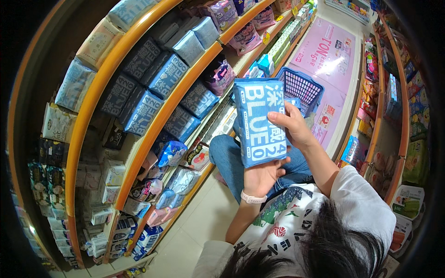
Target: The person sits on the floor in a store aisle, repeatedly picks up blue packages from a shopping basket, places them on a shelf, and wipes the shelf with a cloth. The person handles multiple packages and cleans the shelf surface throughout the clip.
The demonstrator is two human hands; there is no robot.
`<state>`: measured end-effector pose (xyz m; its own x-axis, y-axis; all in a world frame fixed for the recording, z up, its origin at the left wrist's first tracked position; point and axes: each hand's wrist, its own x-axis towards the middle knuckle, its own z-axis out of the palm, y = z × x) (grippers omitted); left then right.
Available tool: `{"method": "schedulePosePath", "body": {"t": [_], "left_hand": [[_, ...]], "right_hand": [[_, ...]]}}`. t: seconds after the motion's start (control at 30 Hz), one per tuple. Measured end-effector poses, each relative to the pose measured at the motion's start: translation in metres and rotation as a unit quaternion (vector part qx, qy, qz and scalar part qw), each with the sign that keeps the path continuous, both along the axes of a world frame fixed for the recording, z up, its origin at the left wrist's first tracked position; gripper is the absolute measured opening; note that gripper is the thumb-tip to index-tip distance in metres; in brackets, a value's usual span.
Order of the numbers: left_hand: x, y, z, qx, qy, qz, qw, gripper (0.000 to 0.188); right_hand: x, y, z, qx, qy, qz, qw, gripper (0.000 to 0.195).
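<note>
A blue soft pack, apparently of sanitary pads, is held up in front of my body with its face toward me. Large white lettering and digits cover that face. My right hand grips its right edge, thumb lying across the front and the other fingers hidden behind. Under the lower end, my left hand supports the pack from behind, palm partly visible and its fingertips showing past the bottom right corner. A pale wristband circles my left wrist. Behind the pack are my knees in blue jeans.
Tiered shelves with orange edging curve along the left, stocked with similar dark blue packs and other packets. Beyond my right hand, a blue plastic shopping basket stands on the aisle floor near a pink floor poster. Snack shelves line the right.
</note>
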<state>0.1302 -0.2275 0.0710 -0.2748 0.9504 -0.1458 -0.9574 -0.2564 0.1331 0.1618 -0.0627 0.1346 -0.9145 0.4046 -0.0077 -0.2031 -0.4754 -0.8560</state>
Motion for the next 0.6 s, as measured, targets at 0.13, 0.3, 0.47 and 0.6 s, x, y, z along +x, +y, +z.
{"method": "schedulePosePath", "body": {"t": [0.13, 0.3, 0.47, 0.6], "left_hand": [[-0.015, -0.005, 0.01, -0.175, 0.224, 0.164, 0.945, 0.069], [-0.042, -0.021, 0.024, -0.227, 0.418, 0.219, 0.852, 0.058], [-0.048, -0.021, 0.036, -0.256, 0.444, 0.242, 0.824, 0.05], [-0.051, -0.019, 0.033, -0.281, 0.419, 0.251, 0.826, 0.047]], "right_hand": [[0.0, 0.003, 0.0, 0.043, -0.014, 0.011, 0.999, 0.041], [-0.002, -0.004, 0.004, 0.08, -0.07, 0.097, 0.99, 0.039], [-0.008, -0.014, -0.008, 0.134, -0.113, 0.171, 0.97, 0.038], [-0.013, -0.012, -0.021, 0.135, -0.143, 0.197, 0.96, 0.048]]}}
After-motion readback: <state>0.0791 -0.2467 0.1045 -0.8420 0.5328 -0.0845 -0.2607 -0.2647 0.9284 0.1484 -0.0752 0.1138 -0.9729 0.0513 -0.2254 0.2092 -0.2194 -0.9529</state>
